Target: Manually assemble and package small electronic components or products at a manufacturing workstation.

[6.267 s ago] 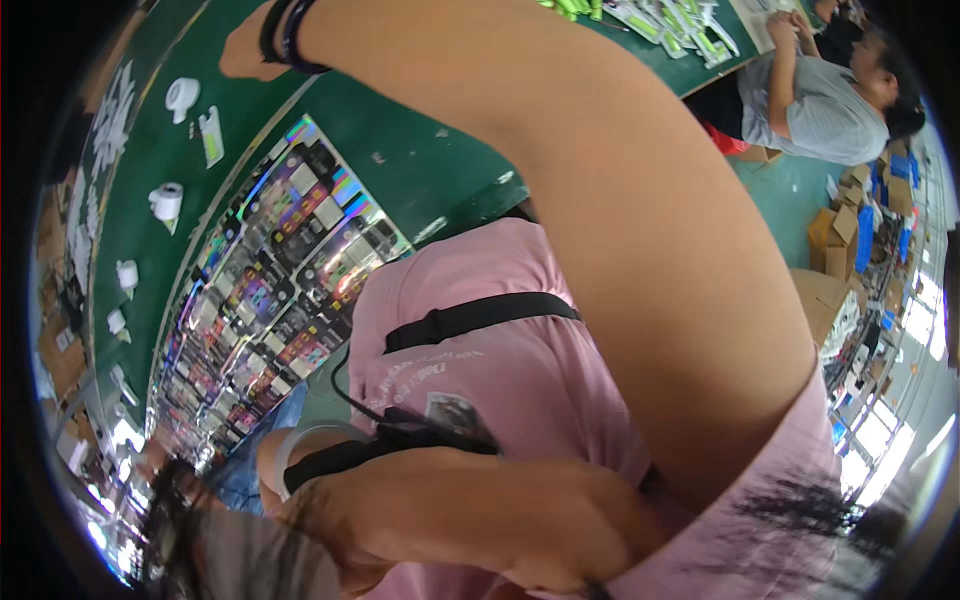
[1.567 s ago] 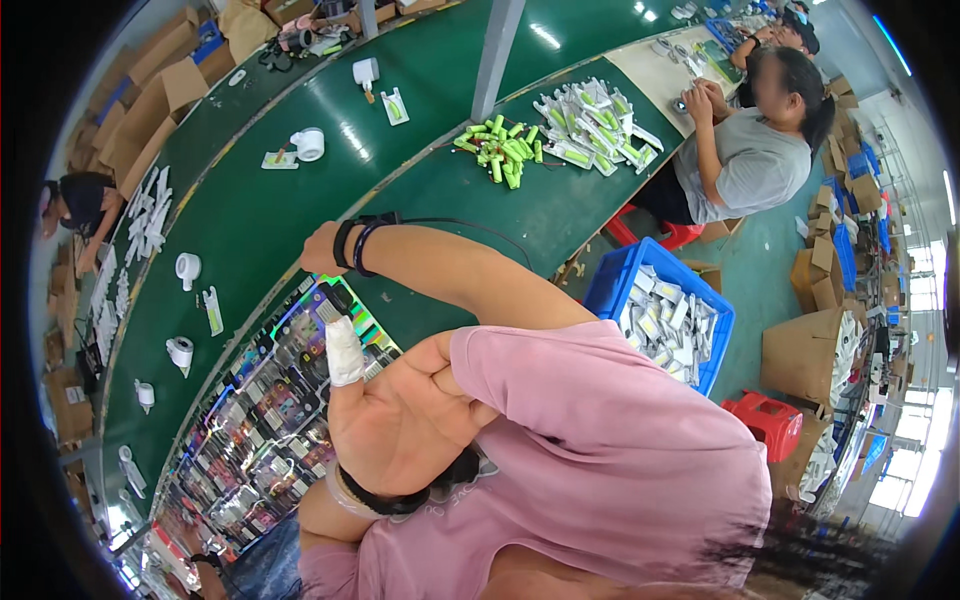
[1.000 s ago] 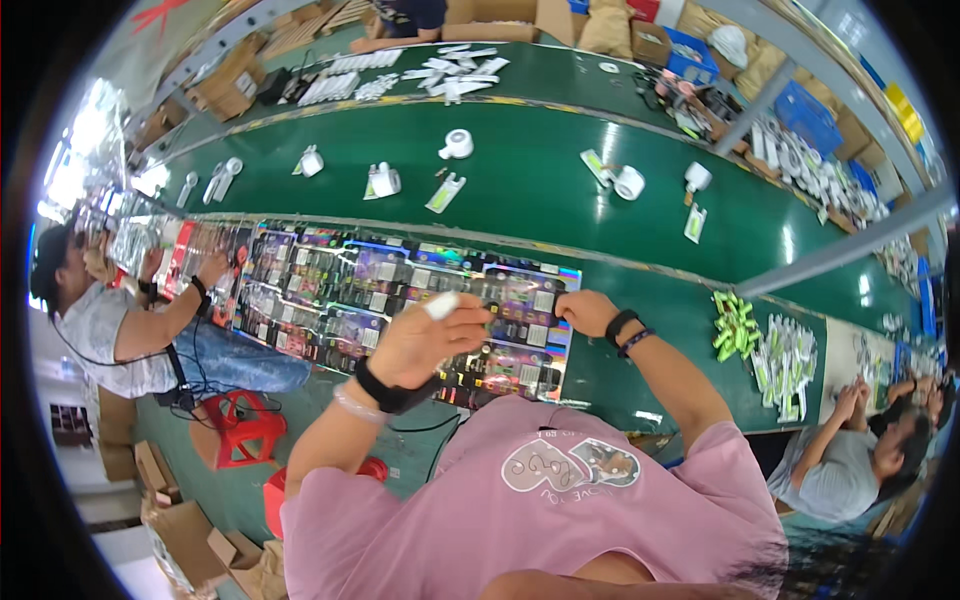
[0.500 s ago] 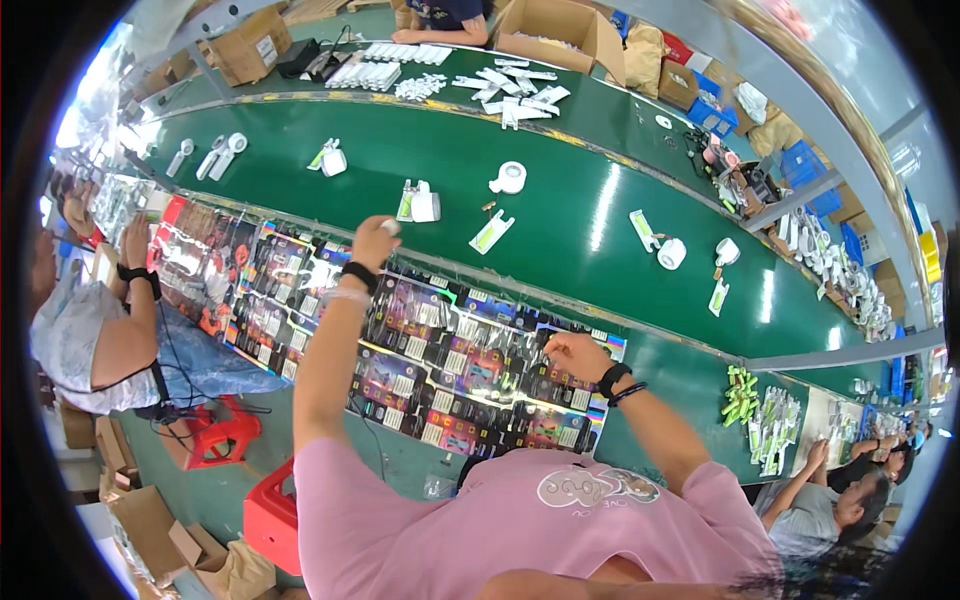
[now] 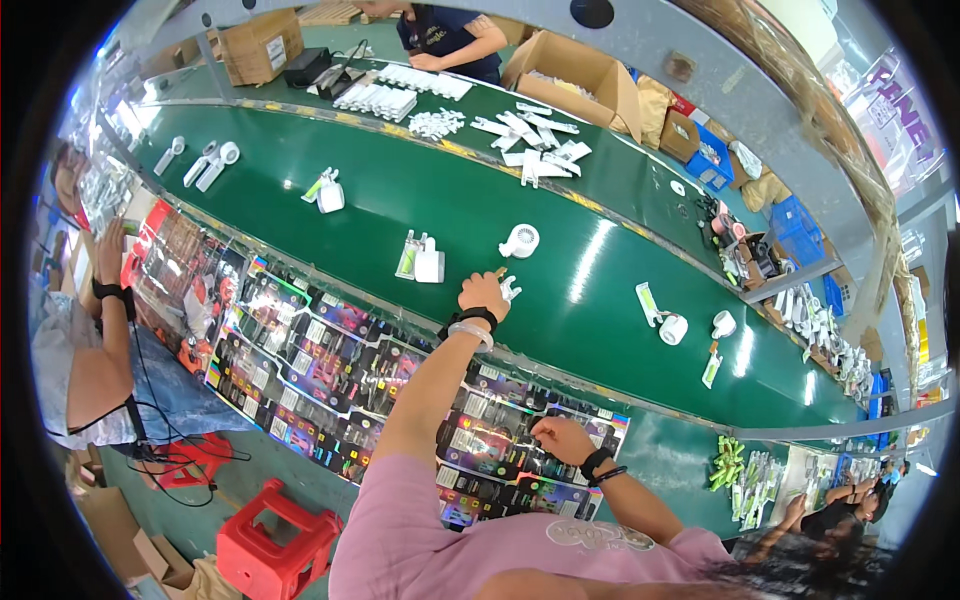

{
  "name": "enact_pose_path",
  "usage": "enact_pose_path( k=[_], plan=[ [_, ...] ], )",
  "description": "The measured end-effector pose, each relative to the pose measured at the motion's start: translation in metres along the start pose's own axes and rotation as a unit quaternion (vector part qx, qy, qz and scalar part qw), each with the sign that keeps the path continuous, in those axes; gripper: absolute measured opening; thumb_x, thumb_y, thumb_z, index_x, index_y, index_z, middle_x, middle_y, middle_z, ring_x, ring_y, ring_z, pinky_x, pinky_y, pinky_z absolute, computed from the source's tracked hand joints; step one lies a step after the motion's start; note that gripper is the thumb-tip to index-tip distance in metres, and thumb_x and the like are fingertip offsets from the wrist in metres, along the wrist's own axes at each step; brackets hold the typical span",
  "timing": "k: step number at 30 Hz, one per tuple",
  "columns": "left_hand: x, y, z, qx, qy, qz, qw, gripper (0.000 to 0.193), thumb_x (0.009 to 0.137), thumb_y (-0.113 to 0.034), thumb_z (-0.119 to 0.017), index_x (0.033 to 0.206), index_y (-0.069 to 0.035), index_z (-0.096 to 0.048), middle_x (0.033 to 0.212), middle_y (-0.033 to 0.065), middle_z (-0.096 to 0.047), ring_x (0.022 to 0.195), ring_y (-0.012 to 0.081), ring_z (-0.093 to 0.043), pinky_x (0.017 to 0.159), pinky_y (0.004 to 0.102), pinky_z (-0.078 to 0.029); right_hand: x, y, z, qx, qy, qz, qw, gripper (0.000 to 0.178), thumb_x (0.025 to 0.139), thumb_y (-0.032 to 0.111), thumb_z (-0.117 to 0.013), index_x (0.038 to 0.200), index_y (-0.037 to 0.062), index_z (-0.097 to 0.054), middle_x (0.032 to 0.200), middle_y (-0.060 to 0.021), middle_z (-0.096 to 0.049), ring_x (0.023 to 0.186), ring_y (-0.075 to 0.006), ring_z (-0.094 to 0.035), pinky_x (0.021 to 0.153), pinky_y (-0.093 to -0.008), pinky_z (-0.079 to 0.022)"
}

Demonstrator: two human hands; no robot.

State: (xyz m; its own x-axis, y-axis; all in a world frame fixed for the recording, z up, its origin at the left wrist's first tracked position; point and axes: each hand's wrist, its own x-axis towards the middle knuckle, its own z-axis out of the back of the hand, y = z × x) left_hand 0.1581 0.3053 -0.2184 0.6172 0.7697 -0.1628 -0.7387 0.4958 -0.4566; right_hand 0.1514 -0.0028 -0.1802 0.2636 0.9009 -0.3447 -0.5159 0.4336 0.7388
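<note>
My left hand (image 5: 485, 293) reaches onto the green belt, its fingers closed round a white fan handle half (image 5: 510, 288), which is mostly hidden. A short lead joins that half to a round white fan head (image 5: 519, 241) just beyond the fingertips. To the left lies another opened fan, its white head (image 5: 428, 266) beside a handle half with a green inside (image 5: 410, 255). My right hand (image 5: 563, 440) hangs over the mat of printed packaging sheets (image 5: 400, 385), fingers curled in; whatever they hold, if anything, cannot be made out.
More opened fans (image 5: 672, 329) are spaced along the green belt (image 5: 450, 190). Beyond it sit white handle shells (image 5: 540, 140) and an open carton (image 5: 575, 85). Green parts (image 5: 727, 463) are piled at right. A red stool (image 5: 275, 540) stands at lower left, near a co-worker's arm (image 5: 110, 330).
My left hand has moved right and forward from the belt's near edge onto the fan handle half. My right hand stays over the mat, curled. The view has shifted.
</note>
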Motion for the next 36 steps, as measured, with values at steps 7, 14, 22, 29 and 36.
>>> enact_pose_path(
  k=[7, 14, 22, 29, 36],
  plan=[
    [-0.019, -0.007, 0.022, -0.423, 0.245, 0.045, 0.871, 0.053, 0.079, -0.003, -0.058, 0.127, -0.001, -0.036, 0.101, 0.0147, -0.061, 0.059, 0.0205, -0.065, 0.046, 0.0334, -0.053, -0.008, 0.01, 0.011, 0.11, -0.001, -0.043, 0.993, 0.012, 0.086, 0.009, -0.056, 0.094, 0.004, -0.062, 0.081, -0.0085, -0.064, 0.074, -0.0193, -0.063, 0.066, -0.0303, -0.05],
    [-0.117, -0.04, 0.065, -0.466, 0.323, -0.156, 0.809, 0.064, 0.078, 0.003, -0.048, 0.139, -0.004, -0.028, 0.096, 0.0144, -0.061, 0.055, 0.0154, -0.06, 0.045, 0.0281, -0.049, -0.028, 0.037, 0.043, 0.0, -0.279, 0.102, 0.955, 0.042, 0.079, 0.001, -0.06, 0.12, 0.0031, -0.048, 0.114, -0.018, -0.052, 0.103, -0.0297, -0.054, 0.086, -0.0366, -0.046],
    [-0.28, -0.074, 0.134, -0.365, 0.526, -0.254, 0.725, 0.062, 0.078, 0.003, -0.045, 0.138, -0.005, -0.033, 0.091, 0.0114, -0.06, 0.055, 0.0144, -0.059, 0.049, 0.0271, -0.048, -0.108, 0.059, 0.071, 0.048, -0.152, 0.169, 0.973, 0.029, 0.072, -0.001, -0.065, 0.1, 0.0042, -0.061, 0.095, -0.0098, -0.064, 0.092, -0.0236, -0.059, 0.083, -0.0332, -0.043],
    [-0.328, -0.087, 0.137, -0.167, 0.552, -0.277, 0.768, 0.049, 0.087, -0.018, -0.055, 0.133, -0.009, -0.041, 0.08, 0.0079, -0.063, 0.058, 0.0143, -0.061, 0.054, 0.0299, -0.048, -0.18, 0.054, 0.071, 0.244, -0.045, 0.172, 0.953, 0.01, 0.079, 0.003, -0.067, 0.088, 0.0011, -0.062, 0.077, -0.0012, -0.06, 0.071, -0.0077, -0.053, 0.066, -0.0249, -0.044],
    [-0.375, -0.111, 0.102, 0.03, 0.158, -0.318, 0.934, 0.048, 0.074, -0.012, -0.06, 0.119, -0.007, -0.043, 0.082, 0.0181, -0.064, 0.068, 0.0368, -0.063, 0.062, 0.0515, -0.046, -0.21, 0.049, 0.057, 0.386, 0.06, 0.079, 0.917, 0.012, 0.089, 0.011, -0.06, 0.09, -0.0009, -0.061, 0.073, -0.0019, -0.063, 0.068, -0.0073, -0.057, 0.063, -0.0234, -0.046]
  ],
)
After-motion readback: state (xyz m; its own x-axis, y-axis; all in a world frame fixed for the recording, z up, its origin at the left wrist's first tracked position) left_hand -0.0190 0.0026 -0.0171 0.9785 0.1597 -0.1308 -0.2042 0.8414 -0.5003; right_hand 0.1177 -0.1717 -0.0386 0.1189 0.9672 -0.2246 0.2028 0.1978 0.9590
